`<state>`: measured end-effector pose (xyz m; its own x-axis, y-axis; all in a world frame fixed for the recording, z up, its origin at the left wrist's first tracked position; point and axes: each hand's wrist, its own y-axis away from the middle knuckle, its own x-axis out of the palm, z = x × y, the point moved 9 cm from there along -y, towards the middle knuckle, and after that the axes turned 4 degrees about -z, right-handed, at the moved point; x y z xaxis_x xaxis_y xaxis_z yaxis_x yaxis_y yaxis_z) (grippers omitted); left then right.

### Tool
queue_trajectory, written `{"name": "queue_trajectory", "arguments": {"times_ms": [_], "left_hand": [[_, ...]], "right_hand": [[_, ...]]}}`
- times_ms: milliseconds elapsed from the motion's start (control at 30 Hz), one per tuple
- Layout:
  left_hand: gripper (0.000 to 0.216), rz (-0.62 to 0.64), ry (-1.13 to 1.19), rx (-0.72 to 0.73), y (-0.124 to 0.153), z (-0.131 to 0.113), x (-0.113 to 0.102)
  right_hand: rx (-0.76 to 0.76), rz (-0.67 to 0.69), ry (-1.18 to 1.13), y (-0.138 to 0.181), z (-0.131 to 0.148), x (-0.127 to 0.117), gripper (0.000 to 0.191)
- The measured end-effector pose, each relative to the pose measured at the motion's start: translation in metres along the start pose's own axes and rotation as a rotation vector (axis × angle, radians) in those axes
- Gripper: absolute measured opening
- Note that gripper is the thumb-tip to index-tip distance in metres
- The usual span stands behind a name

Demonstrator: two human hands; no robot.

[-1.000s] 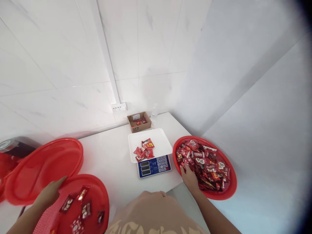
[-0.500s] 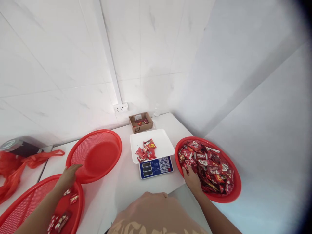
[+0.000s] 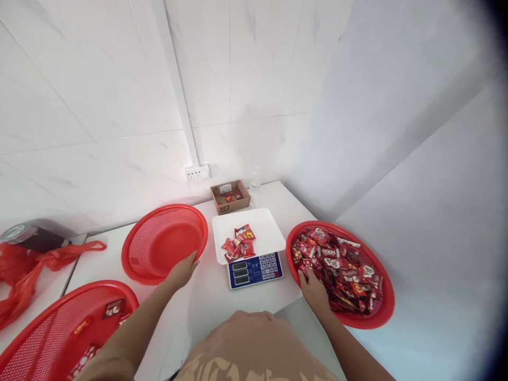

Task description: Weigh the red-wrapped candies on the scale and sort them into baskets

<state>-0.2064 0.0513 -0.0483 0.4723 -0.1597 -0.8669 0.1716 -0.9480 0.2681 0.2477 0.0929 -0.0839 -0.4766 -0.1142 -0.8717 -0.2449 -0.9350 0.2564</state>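
My left hand [image 3: 181, 272] is at the lower right rim of a bare red plastic basket [image 3: 130, 264], its fingers slightly apart with nothing visible between them. My right hand [image 3: 314, 291] reaches over the near left rim of another red basket [image 3: 388, 312], heaped with small red wrapped snacks [image 3: 333, 264]. Its fingers close on a red snack packet [image 3: 304, 276] at the edge of the heap, partly hidden by the hand. Between the two baskets stands a blue digital scale [image 3: 256, 272] with a white tray [image 3: 270, 233]. Several red snack packets [image 3: 242, 244] lie on the tray.
Behind the scale is a small cardboard box [image 3: 223, 208] with a few packets, beside a clear bottle [image 3: 256, 177]. At lower left, a third red basket [image 3: 35, 323] holds some packets. A red plastic bag [image 3: 43, 264] and a dark cylinder [image 3: 39, 237] lie at far left.
My left hand has moved right, from the middle basket's left side to its lower right rim. That basket has shifted right and slightly back. My right hand stays at the heap's edge.
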Motion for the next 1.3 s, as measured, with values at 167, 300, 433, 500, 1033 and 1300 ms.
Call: {"name": "queue_trajectory", "arguments": {"times_ms": [167, 300, 433, 500, 1033, 1300], "left_hand": [[0.056, -0.154, 0.0, 0.109, -0.023, -0.029, 0.002], [0.063, -0.289, -0.073, 0.318, -0.031, -0.084, 0.012], [0.07, -0.161, -0.101, 0.429, -0.045, -0.135, 0.045], [0.073, -0.119, -0.134, 0.425, -0.054, -0.149, 0.056], [0.052, -0.159, -0.064, 0.471, -0.078, -0.166, 0.053], [0.026, -0.406, 0.222, 0.393, -0.074, -0.141, -0.004]], "right_hand": [[0.004, 0.008, 0.014, 0.0, 0.0, 0.0, 0.05], [-0.007, 0.005, 0.004, 0.0, 0.0, 0.001, 0.048], [-0.001, -0.006, 0.001, 0.001, 0.0, 0.0, 0.046], [-0.005, 0.0, -0.011, 0.0, 0.001, 0.0, 0.045], [0.007, 0.014, -0.051, -0.001, -0.002, 0.003, 0.047], [0.035, 0.037, -0.043, -0.001, -0.003, 0.003, 0.047]]}}
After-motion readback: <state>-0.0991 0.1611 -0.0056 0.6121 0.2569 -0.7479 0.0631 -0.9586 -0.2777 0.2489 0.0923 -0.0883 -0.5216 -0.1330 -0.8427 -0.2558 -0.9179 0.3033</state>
